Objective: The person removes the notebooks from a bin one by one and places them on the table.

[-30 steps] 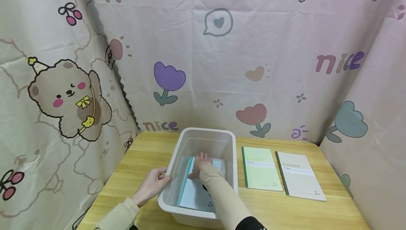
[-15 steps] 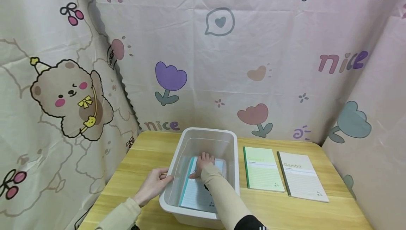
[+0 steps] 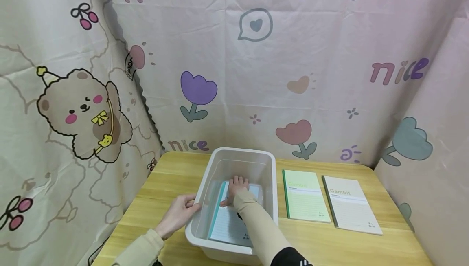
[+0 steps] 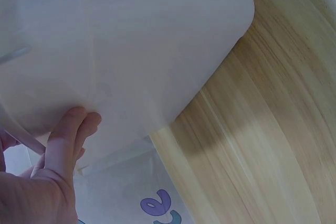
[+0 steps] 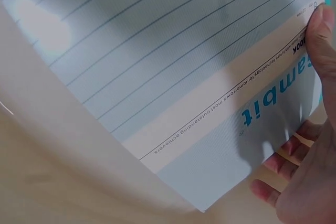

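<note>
Blue Gambit notebook [image 3: 224, 226] lies in the plastic tub [image 3: 242, 162], under your right hand [image 3: 236, 191]

Take the notebook as the centre of your clock, with twelve o'clock away from you. It lies cover up on the tub floor, its teal spine [image 3: 217, 210] at nine o'clock. Your right hand is over its twelve o'clock end. The right wrist view shows your thumb on the cover beside the spine, and your fingers, a little bent and apart from the thumb, at the top edge. Whether they pinch the notebook, or only touch it, I cannot tell.

I judge this notebook light, rather thin and easy to bend; the cover shines, so it may slide a little under a dry finger. The spine side should be the stiffest, therefore the better place to take hold; the loose pages at three o'clock could fan out.

At nine o'clock, your left hand [image 3: 177, 216] pinches the tub rim, with fingers against the outer wall. The tub seems light and slightly flexible, so this hold should steady it.

Outside the tub, the green Gambit notebook [image 3: 305, 196] lies between two and three o'clock, and the grey Gambit notebook [image 3: 351, 205] farther, about three. Both lie flat on the wood-grain table [image 3: 176, 172].
</note>
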A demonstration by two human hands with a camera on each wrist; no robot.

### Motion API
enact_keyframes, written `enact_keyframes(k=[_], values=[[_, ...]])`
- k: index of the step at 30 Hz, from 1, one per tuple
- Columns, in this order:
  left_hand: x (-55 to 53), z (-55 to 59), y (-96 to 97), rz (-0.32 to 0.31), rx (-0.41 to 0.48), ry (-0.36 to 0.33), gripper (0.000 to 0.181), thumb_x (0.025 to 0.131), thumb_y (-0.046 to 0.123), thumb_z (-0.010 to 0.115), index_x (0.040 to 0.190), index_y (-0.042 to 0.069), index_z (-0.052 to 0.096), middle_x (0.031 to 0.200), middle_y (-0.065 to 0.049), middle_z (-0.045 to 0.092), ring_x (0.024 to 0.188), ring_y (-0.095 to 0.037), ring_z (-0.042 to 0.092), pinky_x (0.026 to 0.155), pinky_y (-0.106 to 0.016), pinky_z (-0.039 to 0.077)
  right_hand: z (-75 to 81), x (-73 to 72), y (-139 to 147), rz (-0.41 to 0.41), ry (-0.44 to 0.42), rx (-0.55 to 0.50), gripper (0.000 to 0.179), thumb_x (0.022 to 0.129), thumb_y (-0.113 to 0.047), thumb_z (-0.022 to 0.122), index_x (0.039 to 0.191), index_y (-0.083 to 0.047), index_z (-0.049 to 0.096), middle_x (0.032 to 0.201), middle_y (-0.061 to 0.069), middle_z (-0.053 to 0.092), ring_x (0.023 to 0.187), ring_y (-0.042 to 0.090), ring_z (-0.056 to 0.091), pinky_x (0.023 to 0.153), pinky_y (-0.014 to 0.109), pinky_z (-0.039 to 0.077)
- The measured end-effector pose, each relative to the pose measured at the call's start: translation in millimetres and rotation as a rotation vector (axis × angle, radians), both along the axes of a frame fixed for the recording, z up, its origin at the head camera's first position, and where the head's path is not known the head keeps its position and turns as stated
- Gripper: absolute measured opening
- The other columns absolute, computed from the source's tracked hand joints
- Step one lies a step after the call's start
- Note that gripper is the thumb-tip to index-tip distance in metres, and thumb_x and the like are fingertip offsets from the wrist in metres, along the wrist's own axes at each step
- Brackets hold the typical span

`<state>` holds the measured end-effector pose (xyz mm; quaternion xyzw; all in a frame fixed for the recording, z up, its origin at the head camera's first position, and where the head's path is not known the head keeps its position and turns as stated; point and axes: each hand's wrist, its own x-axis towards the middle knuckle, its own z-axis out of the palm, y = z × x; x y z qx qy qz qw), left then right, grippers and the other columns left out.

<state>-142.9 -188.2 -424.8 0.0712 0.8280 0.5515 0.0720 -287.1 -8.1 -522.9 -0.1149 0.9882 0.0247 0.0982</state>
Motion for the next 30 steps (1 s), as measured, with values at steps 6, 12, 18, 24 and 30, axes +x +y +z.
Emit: enact_keyframes(k=[6, 12, 18, 24, 30], values=[[-0.5, 0.0, -0.3, -0.003, 0.003, -0.003, 0.044, 0.095, 0.005, 0.057, 0.133, -0.018, 0.053, 0.112, -0.037, 0.069, 0.097, -0.047, 0.072, 0.071, -0.041, 0.066, 2.4, -0.6, 1, 0.016, 0.001, 0.023, 0.106, 0.068, -0.077, 0.074, 0.145, -0.01, 0.047, 0.15, 0.009, 0.048, 0.14, 0.026, 0.045, 0.121, 0.047, 0.036], [-0.9, 0.2, -0.6, -0.006, 0.006, -0.007, 0.044, 0.096, 0.005, 0.057, 0.133, -0.018, 0.052, 0.112, -0.037, 0.069, 0.097, -0.047, 0.073, 0.071, -0.04, 0.066, 7.5, 0.6, 0, 0.019, 0.008, 0.061, 0.105, 0.067, -0.077, 0.073, 0.145, -0.011, 0.048, 0.148, 0.007, 0.05, 0.137, 0.025, 0.047, 0.119, 0.045, 0.038], [-1.4, -0.1, -0.5, -0.004, 0.002, -0.008, 0.045, 0.096, 0.006, 0.057, 0.133, -0.018, 0.052, 0.111, -0.036, 0.069, 0.097, -0.047, 0.072, 0.071, -0.04, 0.066, 1.2, -3.6, -1, 0.031, 0.034, 0.06, 0.107, 0.065, -0.079, 0.073, 0.144, -0.011, 0.05, 0.147, 0.008, 0.052, 0.136, 0.025, 0.049, 0.116, 0.047, 0.041], [-1.6, -0.2, -0.5, -0.01, 0.009, -0.013, 0.045, 0.096, 0.006, 0.057, 0.134, -0.018, 0.051, 0.114, -0.039, 0.067, 0.097, -0.048, 0.072, 0.07, -0.04, 0.066, -4.4, -7.3, 0, 0.039, 0.06, 0.062, 0.11, 0.061, -0.081, 0.073, 0.143, -0.012, 0.05, 0.144, 0.007, 0.054, 0.133, 0.025, 0.05, 0.113, 0.049, 0.043], [-1.1, -0.1, -0.2, -0.005, 0.008, -0.011, 0.045, 0.096, 0.005, 0.057, 0.134, -0.018, 0.052, 0.114, -0.038, 0.067, 0.096, -0.047, 0.073, 0.07, -0.04, 0.066, -6.4, -12.0, 1, 0.073, 0.079, 0.046, 0.106, 0.06, -0.078, 0.076, 0.138, -0.011, 0.053, 0.134, 0.007, 0.057, 0.124, 0.024, 0.053, 0.108, 0.046, 0.046]])
